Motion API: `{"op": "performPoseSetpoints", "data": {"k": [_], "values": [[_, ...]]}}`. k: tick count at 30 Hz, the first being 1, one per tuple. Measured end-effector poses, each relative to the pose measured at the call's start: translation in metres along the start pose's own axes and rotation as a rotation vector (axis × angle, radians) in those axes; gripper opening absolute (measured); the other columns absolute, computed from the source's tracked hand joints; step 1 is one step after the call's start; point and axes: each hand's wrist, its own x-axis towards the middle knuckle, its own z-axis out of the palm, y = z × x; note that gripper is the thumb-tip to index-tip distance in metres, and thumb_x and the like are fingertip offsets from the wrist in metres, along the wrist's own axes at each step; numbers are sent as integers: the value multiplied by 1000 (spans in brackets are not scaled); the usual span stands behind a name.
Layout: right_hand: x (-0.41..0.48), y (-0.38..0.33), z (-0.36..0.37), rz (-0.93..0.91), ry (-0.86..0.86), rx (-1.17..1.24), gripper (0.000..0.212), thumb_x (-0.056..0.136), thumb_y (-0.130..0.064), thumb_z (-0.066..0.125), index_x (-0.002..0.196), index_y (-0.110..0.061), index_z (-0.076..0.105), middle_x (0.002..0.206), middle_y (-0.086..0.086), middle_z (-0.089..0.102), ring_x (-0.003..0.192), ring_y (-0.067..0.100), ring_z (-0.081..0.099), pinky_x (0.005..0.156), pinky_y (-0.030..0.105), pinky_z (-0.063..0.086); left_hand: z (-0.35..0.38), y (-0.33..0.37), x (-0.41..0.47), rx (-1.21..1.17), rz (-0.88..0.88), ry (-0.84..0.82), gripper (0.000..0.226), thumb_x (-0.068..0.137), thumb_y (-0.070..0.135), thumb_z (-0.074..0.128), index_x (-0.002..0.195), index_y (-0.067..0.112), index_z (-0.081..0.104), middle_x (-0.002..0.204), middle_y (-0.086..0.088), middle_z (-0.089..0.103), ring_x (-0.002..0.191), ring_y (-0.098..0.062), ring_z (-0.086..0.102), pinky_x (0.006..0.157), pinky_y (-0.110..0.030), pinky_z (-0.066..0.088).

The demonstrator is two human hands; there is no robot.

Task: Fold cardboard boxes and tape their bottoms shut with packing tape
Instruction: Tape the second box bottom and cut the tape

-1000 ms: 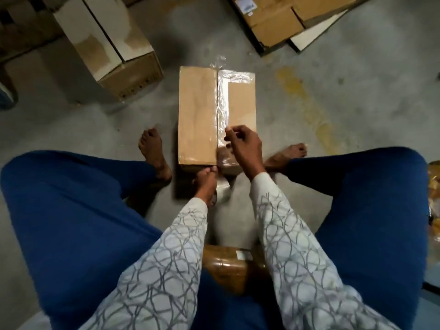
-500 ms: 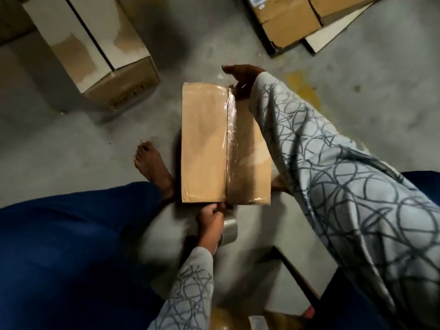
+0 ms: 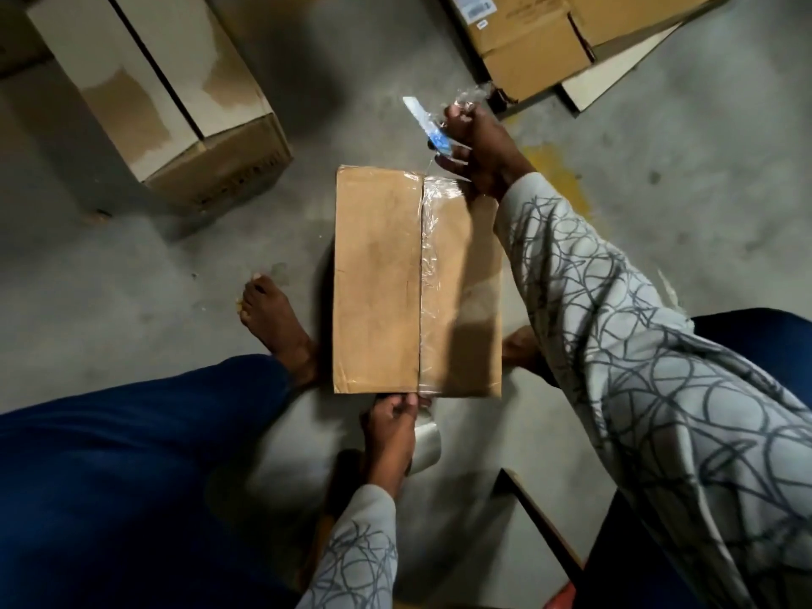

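Brown cardboard box (image 3: 378, 279) lies flat on the grey concrete floor (image 3: 219, 265) between my bare feet, with a strip of clear packing tape (image 3: 433, 274) running along its centre seam. My left grip (image 3: 391, 428) clasps the pale tape roll (image 3: 427, 441) at the box's near edge. My right grip (image 3: 479, 147) holds a small blue-and-white cutter blade (image 3: 424, 118) at the far edge.

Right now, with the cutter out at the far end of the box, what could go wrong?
1. The right hand grips a cutter blade beside bunched loose tape; a slip could nick fingers.
2. The tape strip on the box seam looks wrinkled and may seal poorly.
3. The left hand grips the tape roll at the near edge; tugging could lift the strip.
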Motion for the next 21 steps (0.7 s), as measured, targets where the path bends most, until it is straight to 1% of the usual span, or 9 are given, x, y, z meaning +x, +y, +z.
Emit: {"op": "performPoseSetpoints", "data": {"k": [4,7,10,12,13,15,17,19,21], "values": [[-7,-2,-11,-39,-88,44,17,105,-26,44,115,-14,51,112,14,72,89,34,74,76,37,61,2,-2,2,-20,44,-5,24,97,28,62,80,16,75,72,-9,70,51,-15,41,61,-32,37],[-13,-7,-17,-104,-166,-81,25,103,-28,53,121,-11,54,117,16,70,93,32,74,78,39,60,2,2,0,-10,33,-15,26,98,28,61,79,19,75,74,-9,69,49,-12,39,64,-32,36],[-17,-9,-22,-490,-229,-594,24,90,-24,73,109,-9,68,103,9,72,87,26,71,72,37,56,3,4,-2,-39,40,-11,33,98,28,61,67,28,74,85,-9,75,63,-21,56,69,-35,46],[-23,-2,-24,-835,-272,-1095,18,82,-28,80,97,-18,78,101,2,75,92,23,69,81,35,53,3,3,-1,-40,35,-13,31,96,30,62,68,30,75,87,-7,75,82,-29,67,79,-39,54],[-25,4,-25,-917,-295,-1272,15,80,-24,80,95,-22,80,103,2,74,95,25,66,83,34,50,3,3,-2,-28,29,-11,28,94,34,63,70,27,75,87,-8,75,87,-32,69,81,-40,56],[-38,16,-27,-905,-314,-1423,22,78,-13,77,98,-21,80,111,7,69,100,31,60,84,35,48,4,1,1,-25,21,-14,29,81,50,62,71,28,76,84,-7,75,88,-33,70,83,-44,57],[-50,21,-29,-900,-315,-1482,31,76,-4,72,104,-14,78,114,13,68,101,34,59,86,34,46,5,0,2,-31,19,-9,28,73,57,57,70,37,75,83,-6,75,87,-32,70,83,-46,58],[-57,17,-32,-834,-320,-1494,42,71,5,66,108,-13,75,111,11,70,99,32,64,87,33,47,7,1,2,-28,24,-9,26,79,51,58,67,35,75,84,-7,74,87,-32,69,84,-44,57],[-61,10,-36,-689,-264,-1325,51,68,14,57,108,-14,72,106,5,72,92,23,69,80,29,54,6,5,-3,-36,23,-2,30,89,39,62,63,28,73,84,-8,74,89,-33,69,84,-41,56]]}}
